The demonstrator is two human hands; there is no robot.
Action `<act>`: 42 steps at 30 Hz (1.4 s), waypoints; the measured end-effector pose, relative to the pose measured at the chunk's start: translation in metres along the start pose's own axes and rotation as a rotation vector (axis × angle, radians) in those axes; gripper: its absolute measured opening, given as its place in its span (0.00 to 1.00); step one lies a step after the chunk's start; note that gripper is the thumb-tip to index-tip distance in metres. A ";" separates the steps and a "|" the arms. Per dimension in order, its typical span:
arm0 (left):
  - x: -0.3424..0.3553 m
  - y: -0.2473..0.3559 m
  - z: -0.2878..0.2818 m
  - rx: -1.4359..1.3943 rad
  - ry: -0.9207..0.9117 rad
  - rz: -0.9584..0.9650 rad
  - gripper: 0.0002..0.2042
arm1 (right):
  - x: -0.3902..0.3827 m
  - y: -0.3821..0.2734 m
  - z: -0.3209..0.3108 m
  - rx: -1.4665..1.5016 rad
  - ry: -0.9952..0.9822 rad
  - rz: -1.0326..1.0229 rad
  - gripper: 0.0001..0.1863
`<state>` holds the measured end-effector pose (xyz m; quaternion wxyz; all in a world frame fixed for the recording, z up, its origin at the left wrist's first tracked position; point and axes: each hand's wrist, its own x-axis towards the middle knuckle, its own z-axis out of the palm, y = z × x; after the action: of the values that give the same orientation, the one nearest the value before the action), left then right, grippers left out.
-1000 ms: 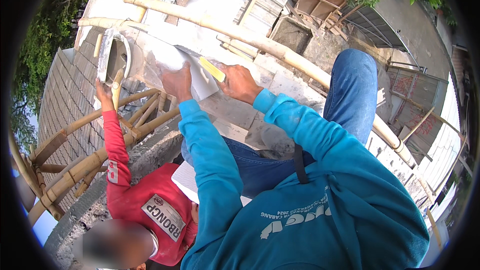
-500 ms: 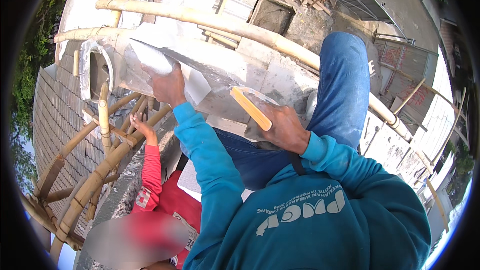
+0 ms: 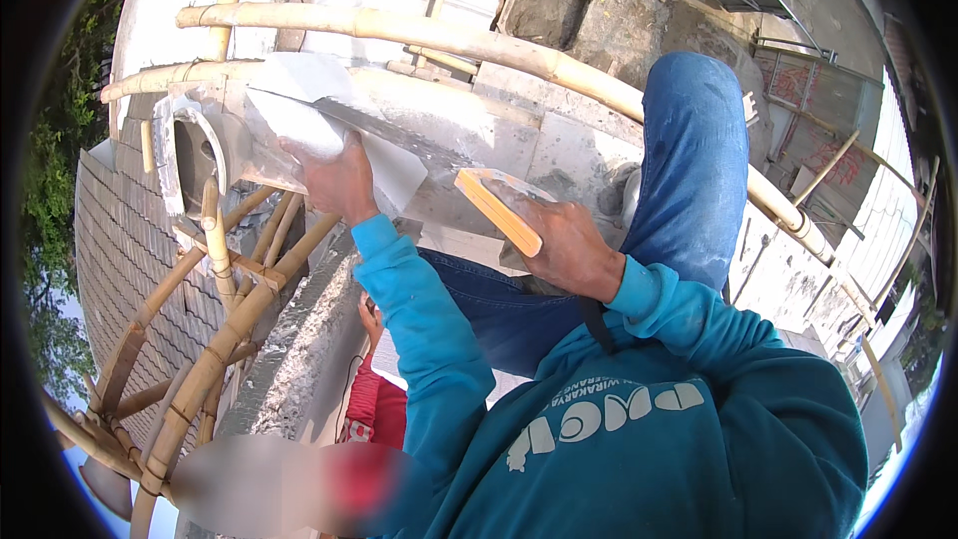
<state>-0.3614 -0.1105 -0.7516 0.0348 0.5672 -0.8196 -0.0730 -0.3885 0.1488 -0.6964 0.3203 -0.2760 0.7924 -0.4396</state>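
Note:
My left hand point(image 3: 337, 180) is closed around a thin white flat piece point(image 3: 394, 168), which sticks out on both sides of my fingers. A long grey edge point(image 3: 384, 125) runs just beyond it, over the pale concrete surface. In my right hand point(image 3: 577, 255) is a float with a yellow-orange plate point(image 3: 497, 212), held tilted and apart from the white piece. My palm and fingers hide most of its grip. My bent knee in blue jeans point(image 3: 694, 170) rises to the right of the float.
Bamboo poles point(image 3: 419, 37) cross ahead, and a bamboo frame point(image 3: 215, 359) stands at left beside a tiled roof point(image 3: 120, 269). A curved whitish end piece point(image 3: 195, 160) lies near my left hand. Another person's red sleeve point(image 3: 374, 399) is below my left forearm.
The other person's red-sleeved arm has drawn back from the bamboo frame toward my left forearm. My hands keep nearly the same places, with the view shifted slightly.

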 end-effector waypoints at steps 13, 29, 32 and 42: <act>-0.001 0.000 0.001 0.042 0.001 -0.024 0.55 | -0.008 0.014 0.007 -0.029 -0.023 0.017 0.38; -0.001 0.001 0.005 0.019 0.005 0.069 0.54 | 0.051 0.001 0.021 -0.037 -0.043 0.130 0.28; -0.002 -0.001 -0.001 -0.058 0.071 0.136 0.54 | 0.128 -0.006 0.056 -0.099 -0.027 -0.002 0.10; -0.001 0.004 0.007 0.004 -0.015 0.051 0.53 | 0.029 -0.002 0.016 -0.088 -0.123 0.218 0.31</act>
<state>-0.3659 -0.1077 -0.7578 0.0297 0.5459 -0.8340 -0.0747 -0.3944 0.1189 -0.7086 0.4018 -0.2287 0.8151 -0.3492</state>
